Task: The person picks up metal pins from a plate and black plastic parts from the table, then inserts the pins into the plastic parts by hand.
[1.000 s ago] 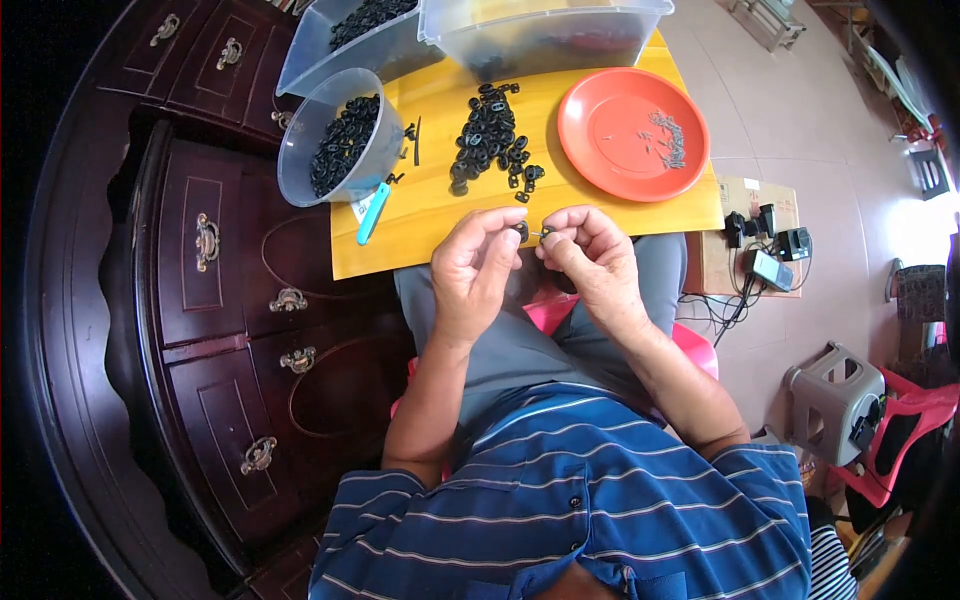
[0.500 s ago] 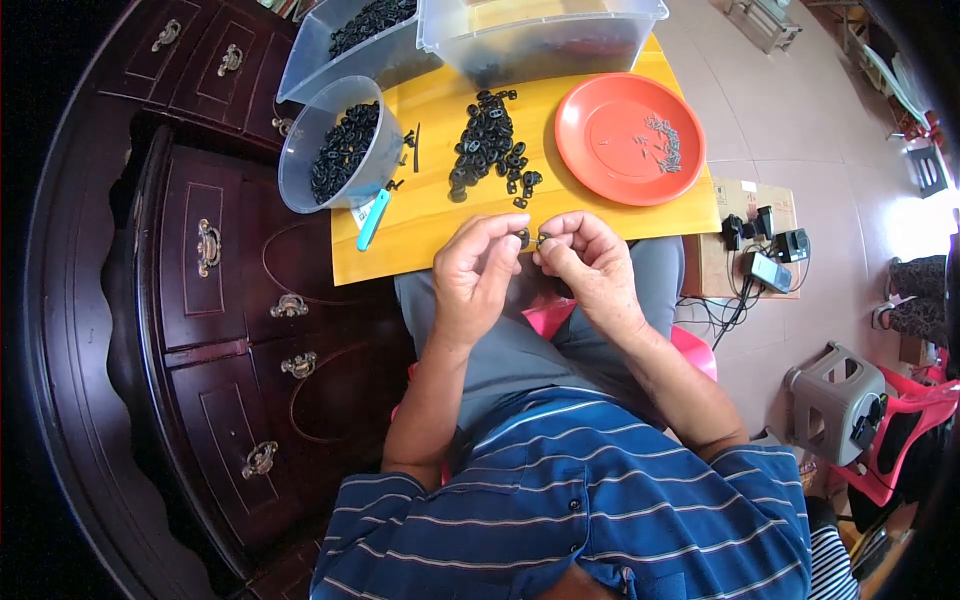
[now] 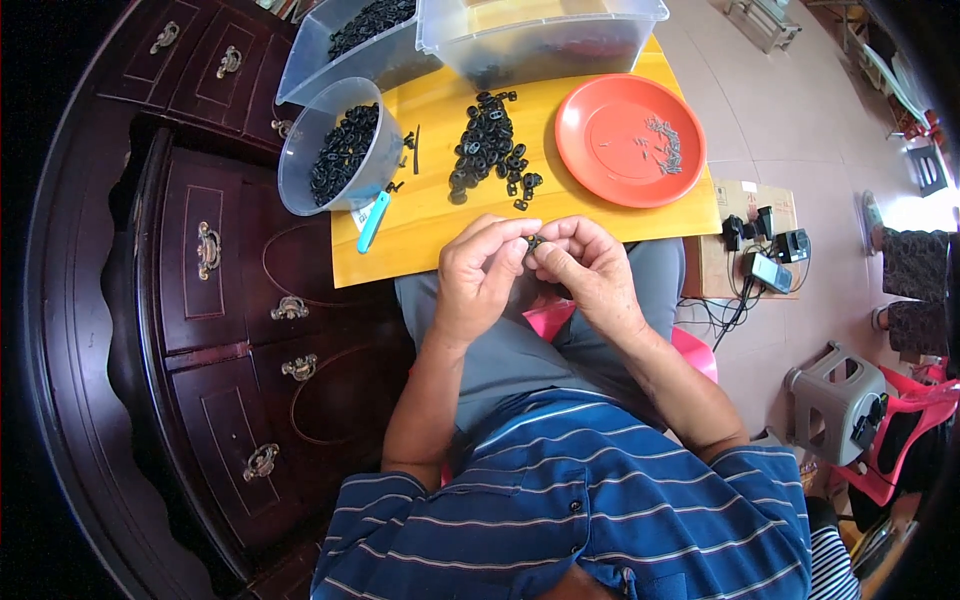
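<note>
Above my lap, at the near edge of the yellow board, my left hand point(image 3: 480, 275) and my right hand point(image 3: 588, 272) meet fingertip to fingertip. Each is pinched on a small black plastic piece point(image 3: 533, 242), and the two pieces sit close together; fingers hide much of them. A pile of similar black two-holed pieces point(image 3: 487, 140) lies on the board just beyond. To the right of the pile, a red-orange plate point(image 3: 595, 165) carries several small grey metal pins point(image 3: 668, 150).
On the left stands a clear round tub point(image 3: 296, 165) of black pieces, beside a turquoise-handled cutter point(image 3: 373, 222). Two clear bins point(image 3: 545, 60) line the far edge. A dark wooden cabinet point(image 3: 215, 330) borders the left. Devices with cables point(image 3: 768, 270) rest on a carton at right.
The two black pieces, apart with a thin bit showing between them, are now together as my fingertips have closed in. At far right, a person's legs have shifted.
</note>
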`<control>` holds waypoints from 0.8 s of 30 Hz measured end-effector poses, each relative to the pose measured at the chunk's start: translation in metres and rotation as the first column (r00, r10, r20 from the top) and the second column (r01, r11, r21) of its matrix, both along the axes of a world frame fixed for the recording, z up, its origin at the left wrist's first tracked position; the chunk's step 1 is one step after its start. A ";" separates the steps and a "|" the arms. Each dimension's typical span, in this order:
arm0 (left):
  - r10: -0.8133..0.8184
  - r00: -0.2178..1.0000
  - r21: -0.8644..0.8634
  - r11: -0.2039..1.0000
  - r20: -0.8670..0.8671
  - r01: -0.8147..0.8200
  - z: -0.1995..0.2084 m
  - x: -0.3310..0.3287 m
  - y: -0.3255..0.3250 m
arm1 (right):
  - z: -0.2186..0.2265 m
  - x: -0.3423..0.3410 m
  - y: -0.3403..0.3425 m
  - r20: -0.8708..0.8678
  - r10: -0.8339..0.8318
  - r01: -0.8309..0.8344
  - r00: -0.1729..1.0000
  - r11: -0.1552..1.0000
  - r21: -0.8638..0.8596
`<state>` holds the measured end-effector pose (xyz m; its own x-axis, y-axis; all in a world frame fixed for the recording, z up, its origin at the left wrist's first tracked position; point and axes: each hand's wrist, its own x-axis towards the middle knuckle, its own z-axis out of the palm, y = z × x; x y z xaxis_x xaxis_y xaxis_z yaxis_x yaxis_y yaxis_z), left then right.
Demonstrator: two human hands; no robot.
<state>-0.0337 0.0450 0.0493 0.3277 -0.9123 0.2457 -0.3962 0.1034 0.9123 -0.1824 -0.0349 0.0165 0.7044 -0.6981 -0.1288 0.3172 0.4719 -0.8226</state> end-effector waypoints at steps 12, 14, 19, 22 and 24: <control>0.026 0.990 0.057 0.998 0.138 -0.034 0.016 -0.015 -0.005 | -0.010 -0.001 -0.009 0.067 0.063 -0.077 0.996 0.970 0.232; 0.059 0.957 0.029 0.997 0.284 -0.070 0.014 -0.018 -0.008 | -0.010 0.000 -0.008 0.084 0.046 -0.068 0.995 0.957 0.281; 0.137 0.810 -0.129 0.989 0.571 -0.076 0.006 -0.018 -0.014 | -0.010 -0.001 -0.010 0.126 0.026 -0.067 0.992 0.940 0.333; 0.118 0.818 -0.144 0.989 0.562 -0.043 0.006 -0.019 -0.016 | -0.011 -0.002 -0.010 0.130 0.019 -0.064 0.991 0.934 0.351; 0.110 0.866 -0.128 0.990 0.488 -0.054 0.008 -0.021 -0.017 | -0.012 -0.003 -0.011 0.133 0.023 -0.071 0.991 0.926 0.370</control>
